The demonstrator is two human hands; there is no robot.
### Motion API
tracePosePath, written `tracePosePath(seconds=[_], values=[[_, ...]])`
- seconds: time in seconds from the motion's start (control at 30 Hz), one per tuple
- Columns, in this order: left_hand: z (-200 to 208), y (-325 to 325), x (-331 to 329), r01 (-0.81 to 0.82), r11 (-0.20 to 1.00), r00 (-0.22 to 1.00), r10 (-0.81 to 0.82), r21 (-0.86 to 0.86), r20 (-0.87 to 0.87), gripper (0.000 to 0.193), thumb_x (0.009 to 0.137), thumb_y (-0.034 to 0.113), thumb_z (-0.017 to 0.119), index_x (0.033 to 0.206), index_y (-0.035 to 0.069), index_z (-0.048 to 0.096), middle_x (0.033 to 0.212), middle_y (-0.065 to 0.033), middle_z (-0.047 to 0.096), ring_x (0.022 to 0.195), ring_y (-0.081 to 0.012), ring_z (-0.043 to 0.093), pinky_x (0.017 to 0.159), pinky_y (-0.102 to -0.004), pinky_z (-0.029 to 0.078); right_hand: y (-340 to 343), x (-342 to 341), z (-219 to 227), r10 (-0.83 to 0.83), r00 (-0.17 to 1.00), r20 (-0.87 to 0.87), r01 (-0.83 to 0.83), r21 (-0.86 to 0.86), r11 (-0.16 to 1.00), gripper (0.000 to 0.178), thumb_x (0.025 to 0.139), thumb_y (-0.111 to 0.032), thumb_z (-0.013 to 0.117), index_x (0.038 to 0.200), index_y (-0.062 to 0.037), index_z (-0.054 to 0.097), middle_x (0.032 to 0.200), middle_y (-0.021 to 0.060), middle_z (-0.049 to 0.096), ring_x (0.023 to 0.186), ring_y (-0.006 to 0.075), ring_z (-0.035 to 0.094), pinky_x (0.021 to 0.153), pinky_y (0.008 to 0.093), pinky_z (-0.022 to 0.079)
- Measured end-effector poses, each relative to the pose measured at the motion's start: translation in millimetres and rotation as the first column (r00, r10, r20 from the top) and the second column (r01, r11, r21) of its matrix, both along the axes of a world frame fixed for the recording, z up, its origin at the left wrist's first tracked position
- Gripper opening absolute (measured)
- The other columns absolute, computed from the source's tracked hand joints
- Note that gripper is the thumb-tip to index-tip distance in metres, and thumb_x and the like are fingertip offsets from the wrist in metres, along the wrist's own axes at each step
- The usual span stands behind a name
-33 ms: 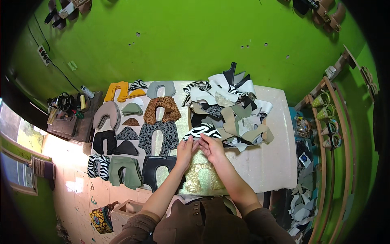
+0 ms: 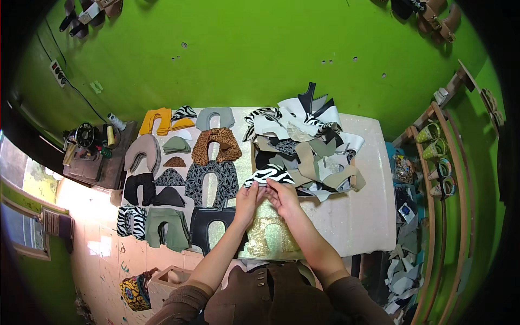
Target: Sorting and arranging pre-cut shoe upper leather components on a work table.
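A zebra-print half-moon piece of material [image 2: 273, 173] is held at its lower edge between my left hand [image 2: 248, 203] and my right hand [image 2: 284, 199]. The fingers of both hands are closed on it, thumbs on top. Just below my hands lies a gold glittery U-shaped piece [image 2: 255, 242]. Left of my left forearm is a stack of black U-shaped pieces [image 2: 199, 223], partly hidden by that arm. Right behind the zebra piece, a heap of mixed offcuts [image 2: 303, 157] in white, beige, grey-green and black spreads over a tray or box.
The pale table [image 2: 371, 179] carries stacks at left: yellow pieces [image 2: 156, 120], leopard-print pieces [image 2: 203, 145], patterned grey-black pieces [image 2: 196, 181], green pieces [image 2: 160, 225]. A sewing machine [image 2: 85, 135] stands far left. A wooden rack [image 2: 425, 179] with shoes stands right, beside scraps [image 2: 405, 276] below.
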State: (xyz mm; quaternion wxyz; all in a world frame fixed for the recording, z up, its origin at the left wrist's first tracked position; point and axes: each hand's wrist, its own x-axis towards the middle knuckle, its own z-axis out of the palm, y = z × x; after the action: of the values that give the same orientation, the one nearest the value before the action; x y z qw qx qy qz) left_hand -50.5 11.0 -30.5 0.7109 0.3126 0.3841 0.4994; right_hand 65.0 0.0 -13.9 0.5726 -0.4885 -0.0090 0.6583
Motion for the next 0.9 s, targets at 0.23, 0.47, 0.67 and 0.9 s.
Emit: tracePosePath(seconds=[0.23, 0.47, 0.67, 0.9], values=[[-1.0, 11.5, -38.6, -0.028, 0.996, 0.999, 0.032, -0.080, 0.039, 0.023, 0.092, 0.017, 0.046, 0.100, -0.003, 0.053, 0.093, -0.0108, 0.061, 0.086, -0.0159, 0.060, 0.081, -0.0269, 0.050, -3.6, -13.6, 13.1, 0.036, 0.284, 0.958, -0.238, 0.034, 0.971, 0.063, 0.074, -0.032, 0.067, 0.119, 0.0036, 0.041, 0.097, 0.0137, 0.054, 0.074, 0.0231, 0.055, 0.065, 0.0314, 0.045], [-3.5, 17.1, -85.7, 0.122, 0.981, 0.988, -0.105, -0.148, 0.115, 0.025, 0.093, 0.020, 0.044, 0.104, -0.001, 0.049, 0.096, -0.0114, 0.060, 0.088, -0.0191, 0.060, 0.082, -0.0312, 0.049, 10.0, -47.4, 27.6, -0.050, -0.133, 0.990, -0.657, -0.050, 0.752, 0.067, 0.074, -0.024, 0.065, 0.128, -0.0001, 0.034, 0.116, 0.0179, 0.045, 0.106, 0.0343, 0.046, 0.087, 0.0381, 0.041], [-16.4, 29.8, -137.3, 0.132, 0.975, 0.980, -0.101, -0.180, 0.171, 0.025, 0.095, 0.023, 0.038, 0.110, 0.004, 0.044, 0.098, -0.0097, 0.057, 0.087, -0.0188, 0.060, 0.077, -0.0295, 0.049, 19.3, -114.6, 14.4, 0.024, -0.133, 0.991, -0.663, -0.107, 0.741, 0.061, 0.073, -0.019, 0.066, 0.124, 0.0002, 0.039, 0.114, 0.0166, 0.046, 0.103, 0.0335, 0.049, 0.085, 0.0367, 0.042], [-33.1, 40.9, -200.9, 0.148, 0.946, 0.984, -0.112, -0.288, 0.137, 0.024, 0.094, 0.022, 0.041, 0.110, 0.005, 0.044, 0.102, -0.0110, 0.057, 0.093, -0.0198, 0.058, 0.082, -0.0318, 0.047, 34.0, -170.9, 7.2, 0.132, -0.134, 0.982, -0.675, -0.188, 0.714, 0.054, 0.070, -0.014, 0.067, 0.117, -0.0006, 0.045, 0.106, 0.0151, 0.049, 0.096, 0.0320, 0.053, 0.077, 0.0375, 0.046]])
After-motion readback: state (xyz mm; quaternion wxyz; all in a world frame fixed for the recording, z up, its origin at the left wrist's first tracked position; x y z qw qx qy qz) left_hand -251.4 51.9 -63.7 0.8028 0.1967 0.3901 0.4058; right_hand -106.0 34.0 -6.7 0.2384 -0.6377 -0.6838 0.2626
